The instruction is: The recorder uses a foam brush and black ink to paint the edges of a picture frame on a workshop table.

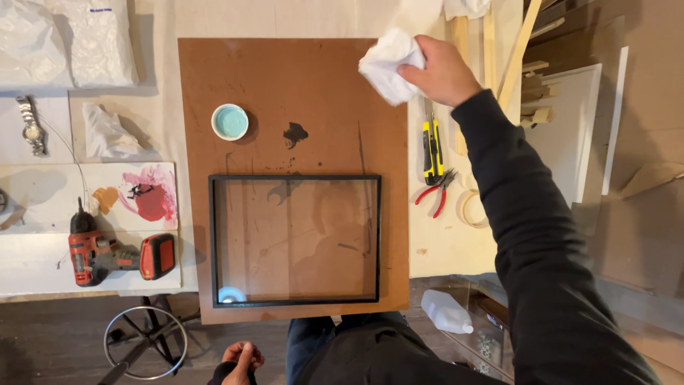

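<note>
Right hand (443, 71), arm in a black sleeve reaching across the bench: fingers closed around a crumpled white cloth (388, 64), held at the far right corner of the brown board (285, 85). Left hand (241, 360), low at the frame's bottom edge: fingers curled in with the thumb up; whether it grips anything cannot be told.

Containers: 1 small round white dish (230, 122) on the board, holding pale blue-green liquid or paste. 1 white plastic bottle (446, 312) lies tilted below the table edge; contents not discernible.

A black-edged glass frame (295, 241) lies flat on the board, just below the dish; the board's dark stains show through the pane.

Right of the board: a yellow utility knife (432, 148) and red-handled pliers (436, 194), close together. Left: a red cordless drill (117, 254), a paint-smeared white panel (135, 196), a wristwatch (31, 125).

Cut off: plastic bags at the top left; wood strips at the top right.
</note>
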